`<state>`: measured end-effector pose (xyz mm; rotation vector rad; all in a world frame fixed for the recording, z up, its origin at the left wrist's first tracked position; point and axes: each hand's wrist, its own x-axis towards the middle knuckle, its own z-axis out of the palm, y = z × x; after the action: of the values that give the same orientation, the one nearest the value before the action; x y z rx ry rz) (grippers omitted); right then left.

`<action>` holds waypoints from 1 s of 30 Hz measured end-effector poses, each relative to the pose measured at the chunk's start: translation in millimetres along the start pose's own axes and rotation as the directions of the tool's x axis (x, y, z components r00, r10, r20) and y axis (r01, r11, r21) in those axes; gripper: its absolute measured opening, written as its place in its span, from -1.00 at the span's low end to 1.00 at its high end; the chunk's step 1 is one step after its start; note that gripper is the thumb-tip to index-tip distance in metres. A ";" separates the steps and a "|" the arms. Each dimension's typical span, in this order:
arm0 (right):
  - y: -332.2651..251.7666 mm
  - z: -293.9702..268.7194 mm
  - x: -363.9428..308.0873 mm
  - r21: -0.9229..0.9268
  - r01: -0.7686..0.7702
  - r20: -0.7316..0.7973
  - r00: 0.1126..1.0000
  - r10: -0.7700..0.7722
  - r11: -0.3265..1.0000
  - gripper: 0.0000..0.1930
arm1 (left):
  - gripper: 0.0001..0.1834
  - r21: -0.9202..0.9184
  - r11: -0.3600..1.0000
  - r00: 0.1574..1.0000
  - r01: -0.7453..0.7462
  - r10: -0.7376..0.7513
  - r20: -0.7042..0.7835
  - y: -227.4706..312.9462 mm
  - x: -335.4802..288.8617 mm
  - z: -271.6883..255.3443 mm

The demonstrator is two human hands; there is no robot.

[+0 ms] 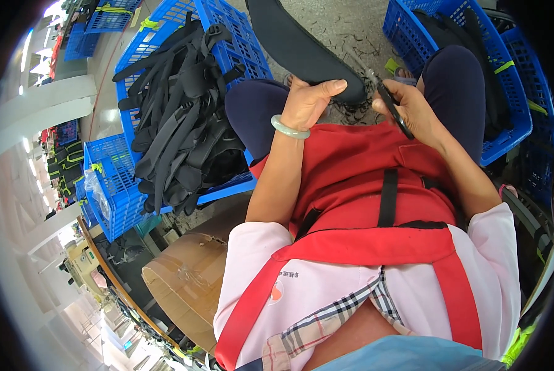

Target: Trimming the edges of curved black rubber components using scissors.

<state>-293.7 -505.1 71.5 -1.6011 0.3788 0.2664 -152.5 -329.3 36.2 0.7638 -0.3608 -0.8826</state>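
Observation:
My left hand (306, 104), with a pale bangle at the wrist, is closed on the lower end of a curved black padded strap (298, 48). Its thumb lies on top of the pad, and the other fingers are mostly hidden. The strap's far part runs out of the top of the view. Just to the right, my right hand (416, 112) grips a slim tool (388, 102) with a black handle and a thin metal tip. That tip is beside the strap's rounded end; whether they touch I cannot tell, nor the tool's exact kind.
A blue crate (233, 37) at the left is heaped with black straps (187, 111). Another blue crate (506, 139) with black pieces stands at the right. Dark scraps (345, 46) litter the floor ahead. A cardboard box (190, 272) is by my left side; my red apron (363, 161) covers my lap.

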 end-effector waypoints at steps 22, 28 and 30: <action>4.3 -52.8 -1.3 0.251 0.091 0.069 0.991 -0.112 0.964 -0.74 | -0.84 -0.144 0.990 0.986 -0.017 -0.008 -0.169 34.8 -5.7 -24.7; -10.6 0.3 -0.2 -0.361 0.348 0.025 0.931 -0.364 0.865 -0.63 | -0.81 -0.172 0.985 0.995 -0.018 0.000 -0.100 24.5 -7.2 -21.4; -5.2 -1.9 6.3 -0.298 0.350 0.067 0.936 -0.347 0.888 -0.62 | -0.80 -0.201 0.978 0.996 -0.049 0.033 -0.082 23.5 -5.4 -16.6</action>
<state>-286.0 -507.4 73.9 -1.9381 0.0321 0.0574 -133.1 -308.2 42.0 0.5976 -0.2125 -0.8344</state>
